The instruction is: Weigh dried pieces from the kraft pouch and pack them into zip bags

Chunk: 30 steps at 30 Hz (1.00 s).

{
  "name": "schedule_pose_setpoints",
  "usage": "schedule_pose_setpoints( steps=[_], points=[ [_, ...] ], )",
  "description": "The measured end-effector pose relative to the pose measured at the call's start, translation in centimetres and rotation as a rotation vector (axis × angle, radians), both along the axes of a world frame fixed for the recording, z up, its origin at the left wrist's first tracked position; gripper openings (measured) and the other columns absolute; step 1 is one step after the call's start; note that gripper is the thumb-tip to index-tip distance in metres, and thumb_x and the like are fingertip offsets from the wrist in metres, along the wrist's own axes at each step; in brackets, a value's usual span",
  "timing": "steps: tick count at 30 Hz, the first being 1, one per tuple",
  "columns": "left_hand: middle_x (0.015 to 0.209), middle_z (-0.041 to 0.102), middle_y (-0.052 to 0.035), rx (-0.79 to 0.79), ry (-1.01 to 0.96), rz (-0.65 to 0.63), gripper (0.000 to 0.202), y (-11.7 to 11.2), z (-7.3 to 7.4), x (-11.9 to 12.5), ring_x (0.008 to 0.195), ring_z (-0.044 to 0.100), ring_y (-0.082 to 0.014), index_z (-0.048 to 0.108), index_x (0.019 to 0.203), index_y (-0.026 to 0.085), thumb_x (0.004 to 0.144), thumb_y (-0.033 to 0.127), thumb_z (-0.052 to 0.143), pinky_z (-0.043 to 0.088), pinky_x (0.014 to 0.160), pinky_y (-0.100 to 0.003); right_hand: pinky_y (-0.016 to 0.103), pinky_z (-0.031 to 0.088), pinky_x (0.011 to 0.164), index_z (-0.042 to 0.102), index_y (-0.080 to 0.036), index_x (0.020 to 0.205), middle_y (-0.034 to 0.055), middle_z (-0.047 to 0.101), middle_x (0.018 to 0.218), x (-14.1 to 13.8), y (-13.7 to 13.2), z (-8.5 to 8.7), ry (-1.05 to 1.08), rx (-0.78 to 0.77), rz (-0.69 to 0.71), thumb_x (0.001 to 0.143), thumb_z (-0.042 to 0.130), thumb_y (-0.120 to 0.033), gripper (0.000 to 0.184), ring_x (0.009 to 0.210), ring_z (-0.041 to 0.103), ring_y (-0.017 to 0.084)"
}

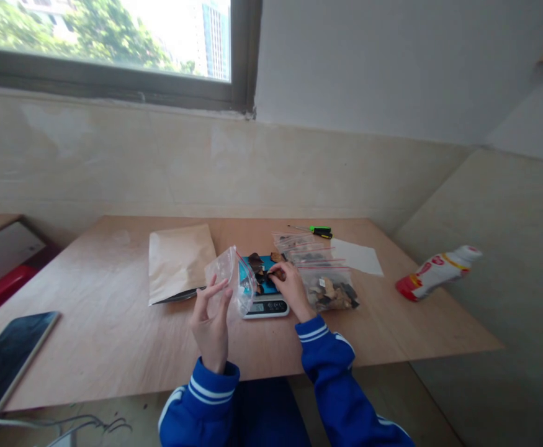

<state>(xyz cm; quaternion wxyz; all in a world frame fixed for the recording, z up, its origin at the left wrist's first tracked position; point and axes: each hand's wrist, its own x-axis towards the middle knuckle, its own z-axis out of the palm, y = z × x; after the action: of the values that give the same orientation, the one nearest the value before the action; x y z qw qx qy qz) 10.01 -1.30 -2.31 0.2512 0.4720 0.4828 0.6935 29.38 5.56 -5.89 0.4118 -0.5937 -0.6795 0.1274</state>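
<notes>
Grips a clear zip-lock bag [222, 266] in the left hand [210, 326] at the digital scale's [271, 307] nine o'clock and pinches a dark dried slice [278, 274] over its two o'clock with the right hand [292, 288], perhaps risking a spill through any brush of floppy plastic.

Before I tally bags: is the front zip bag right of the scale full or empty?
Partly full: brown and dark pieces show inside the clear zip bag.

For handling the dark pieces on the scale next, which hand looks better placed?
Right, probably: the right hand reaches over the scale, its fingertips among the dark pieces. The left hand is beside it, fingers by the clear bag.
</notes>
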Motion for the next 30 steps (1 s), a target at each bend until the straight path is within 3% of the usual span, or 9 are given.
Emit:
schedule_pose_setpoints(
  steps=[6,9,12,14,17,20,24,26,30],
  points=[
    [0.118,0.065,-0.0070,0.097,0.156,-0.118,0.013,0.8,0.1,-1.0,0.125,0.051,-0.0244,0.068,0.092,0.022,0.081,0.027,0.066,0.032,0.110,-0.049,0.032,0.049,0.070,0.063,-0.018,0.075,0.0036,0.064,0.079,-0.2,-0.3,1.8,0.369,-0.016,-0.051,0.072,0.059,-0.021,0.006,0.071,0.060,0.018],
    [0.128,0.060,-0.0099,0.021,0.035,-0.210,0.015,1.0,-0.1,-0.8,0.126,0.050,-0.0249,0.065,0.094,0.020,0.082,0.030,0.064,0.033,0.109,-0.048,0.034,0.051,0.074,0.062,-0.018,0.079,0.0035,0.067,0.079,-1.2,-1.0,4.3,0.644,0.047,-0.072,0.071,0.065,-0.024,0.011,0.075,0.063,0.019],
    [0.129,0.059,-0.0124,-0.044,-0.137,-0.291,0.017,1.0,-0.1,-0.2,0.124,0.053,-0.0257,0.062,0.091,0.019,0.082,0.033,0.064,0.039,0.105,-0.047,0.035,0.051,0.084,0.062,-0.020,0.084,0.0039,0.069,0.089,-3.2,-2.2,7.1,0.845,0.113,0.032,0.071,0.070,-0.024,0.016,0.087,0.065,0.019],
    [0.129,0.060,-0.0131,-0.055,-0.204,-0.312,0.017,0.9,0.1,0.2,0.123,0.054,-0.0259,0.061,0.089,0.018,0.082,0.033,0.065,0.041,0.104,-0.046,0.034,0.051,0.087,0.062,-0.020,0.084,0.0044,0.068,0.095,-4.7,-3.0,8.6,0.845,0.121,0.129,0.073,0.069,-0.023,0.014,0.094,0.064,0.018],
    [0.127,0.061,-0.0134,-0.042,-0.248,-0.306,0.018,0.7,0.5,0.6,0.122,0.055,-0.0261,0.061,0.089,0.017,0.081,0.033,0.066,0.043,0.102,-0.044,0.033,0.052,0.086,0.065,-0.020,0.081,0.0055,0.066,0.100,-6.6,-4.2,10.1,0.627,0.108,0.216,0.077,0.062,-0.019,0.005,0.099,0.063,0.018],
    [0.124,0.063,-0.0132,-0.030,-0.272,-0.271,0.019,0.6,0.8,0.6,0.120,0.057,-0.0264,0.059,0.087,0.017,0.080,0.034,0.066,0.046,0.099,-0.043,0.036,0.046,0.098,0.069,-0.022,0.089,0.0049,0.066,0.108,-7.1,-5.0,10.9,0.373,0.074,0.360,0.081,0.055,-0.015,0.017,0.110,0.059,0.019],
    [0.123,0.064,-0.0139,-0.024,-0.283,-0.233,0.019,0.5,0.6,0.2,0.116,0.059,-0.0252,0.058,0.088,0.018,0.081,0.034,0.065,0.049,0.095,-0.041,0.037,0.043,0.102,0.065,-0.024,0.108,0.0051,0.063,0.121,-5.5,-4.3,9.8,0.438,0.069,0.411,0.088,0.045,-0.017,0.028,0.118,0.055,0.018],
    [0.123,0.064,-0.0148,-0.023,-0.282,-0.207,0.019,0.6,0.3,-0.1,0.115,0.060,-0.0248,0.057,0.088,0.018,0.082,0.034,0.065,0.050,0.094,-0.040,0.037,0.045,0.099,0.062,-0.022,0.113,0.0071,0.062,0.120,-4.3,-3.2,7.9,0.462,0.047,0.324,0.090,0.046,-0.021,0.028,0.115,0.057,0.018],
    [0.122,0.065,-0.0141,-0.011,-0.317,-0.181,0.019,0.6,-0.3,-0.3,0.114,0.061,-0.0245,0.057,0.087,0.018,0.081,0.034,0.066,0.049,0.094,-0.040,0.046,0.035,0.109,0.056,-0.023,0.124,0.0110,0.054,0.133,-2.7,-1.2,3.1,0.151,-0.082,0.267,0.078,0.067,-0.033,0.049,0.128,0.046,0.025]
  ],
)
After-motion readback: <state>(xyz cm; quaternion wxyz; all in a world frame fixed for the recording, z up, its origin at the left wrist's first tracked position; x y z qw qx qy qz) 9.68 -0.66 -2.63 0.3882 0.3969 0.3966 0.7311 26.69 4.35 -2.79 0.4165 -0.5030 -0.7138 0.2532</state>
